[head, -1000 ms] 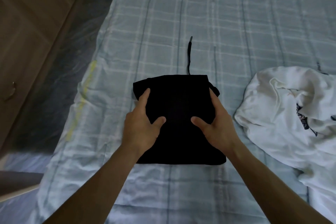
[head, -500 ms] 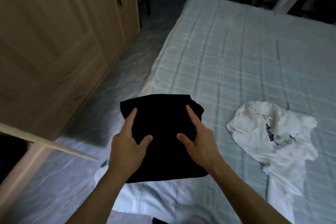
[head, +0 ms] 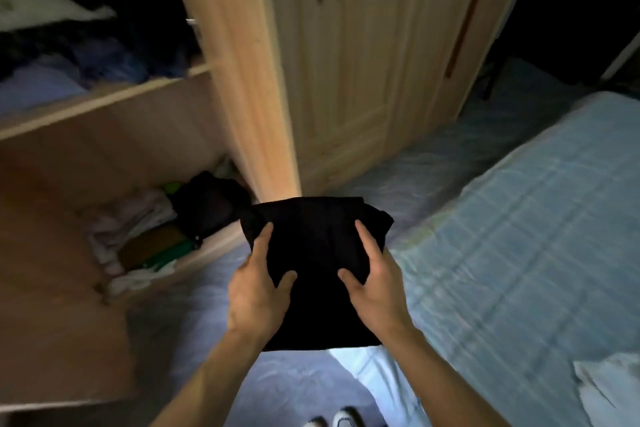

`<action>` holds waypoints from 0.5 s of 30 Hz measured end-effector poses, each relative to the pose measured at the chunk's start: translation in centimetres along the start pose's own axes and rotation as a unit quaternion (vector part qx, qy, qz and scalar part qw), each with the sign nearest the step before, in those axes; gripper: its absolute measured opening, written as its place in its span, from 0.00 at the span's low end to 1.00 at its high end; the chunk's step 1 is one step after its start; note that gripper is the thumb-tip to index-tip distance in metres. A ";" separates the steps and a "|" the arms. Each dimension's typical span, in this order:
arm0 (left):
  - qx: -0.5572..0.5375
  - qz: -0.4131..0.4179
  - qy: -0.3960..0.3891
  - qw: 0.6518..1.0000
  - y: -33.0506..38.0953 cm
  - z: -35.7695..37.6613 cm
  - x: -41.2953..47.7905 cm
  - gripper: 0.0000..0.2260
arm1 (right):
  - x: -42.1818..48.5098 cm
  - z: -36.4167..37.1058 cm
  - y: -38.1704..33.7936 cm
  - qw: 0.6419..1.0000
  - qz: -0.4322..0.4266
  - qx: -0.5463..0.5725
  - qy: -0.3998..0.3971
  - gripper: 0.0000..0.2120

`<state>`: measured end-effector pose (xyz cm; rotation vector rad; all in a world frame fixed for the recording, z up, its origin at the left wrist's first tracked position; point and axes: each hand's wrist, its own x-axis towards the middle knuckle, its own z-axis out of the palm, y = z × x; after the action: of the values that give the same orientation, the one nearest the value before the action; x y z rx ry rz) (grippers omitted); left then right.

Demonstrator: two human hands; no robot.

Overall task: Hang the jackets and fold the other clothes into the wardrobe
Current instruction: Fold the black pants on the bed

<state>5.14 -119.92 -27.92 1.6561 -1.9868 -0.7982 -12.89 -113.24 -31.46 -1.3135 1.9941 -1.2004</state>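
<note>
A folded black garment (head: pixel 317 253) is held flat in the air in front of me, above the floor between the bed and the wardrobe. My left hand (head: pixel 258 291) grips its left side with the thumb on top. My right hand (head: pixel 375 288) grips its right side the same way. The open wooden wardrobe (head: pixel 242 87) stands at the left, with a lower compartment (head: pixel 145 239) holding folded clothes and a black item. An upper shelf (head: pixel 104 97) carries dark and bluish clothes.
The bed with a pale blue checked sheet (head: pixel 536 218) fills the right side. A white garment (head: pixel 609 381) lies on it at the lower right. Closed wardrobe doors (head: pixel 346 62) stand behind. An open door panel (head: pixel 52 288) is at the lower left. My shoes (head: pixel 334 421) show at the bottom.
Both hands lifted the folded black garment off the bed and carried it left. The view swung from the bed to the open wardrobe.
</note>
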 end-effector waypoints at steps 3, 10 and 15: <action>0.023 -0.029 0.056 0.998 -1.3 -2.8 -1.5 0.39 | 0.3 2.4 -2.4 0.998 -0.037 0.025 -0.052 0.41; 0.033 -0.115 0.132 0.984 -4.1 -7.5 -4.3 0.38 | 0.7 7.1 -6.9 0.983 -0.084 0.038 -0.158 0.41; 0.065 -0.143 0.159 0.975 -6.9 -9.9 -4.8 0.38 | 1.5 11.4 -9.6 0.967 -0.123 0.023 -0.223 0.40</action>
<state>17.58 -117.54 -25.03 2.0329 -1.6313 -0.4649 -0.23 -120.81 -28.93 -1.6710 1.5092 -0.9369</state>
